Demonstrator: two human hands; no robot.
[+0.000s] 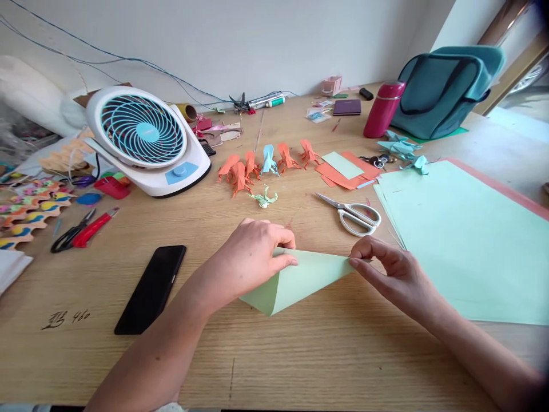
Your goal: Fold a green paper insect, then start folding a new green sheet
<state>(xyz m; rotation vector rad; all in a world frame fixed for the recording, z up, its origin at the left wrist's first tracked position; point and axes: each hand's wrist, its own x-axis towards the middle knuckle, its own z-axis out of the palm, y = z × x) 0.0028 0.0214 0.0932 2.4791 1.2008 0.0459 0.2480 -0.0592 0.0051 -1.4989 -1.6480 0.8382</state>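
A folded sheet of light green paper is held between my two hands above the wooden table. My left hand grips its upper left part, thumb in front and fingers behind. At the sheet's right tip, my right hand pinches the paper between thumb and forefinger. The paper's lower left corner passes partly behind my left hand and wrist. Silver scissors with white handles lie just beyond my right hand. A small pale green folded paper figure stands beyond my left hand.
Several orange paper figures and a blue one stand farther back. Large green sheets lie at right, near a pink bottle and teal bag. A fan and black phone are at left.
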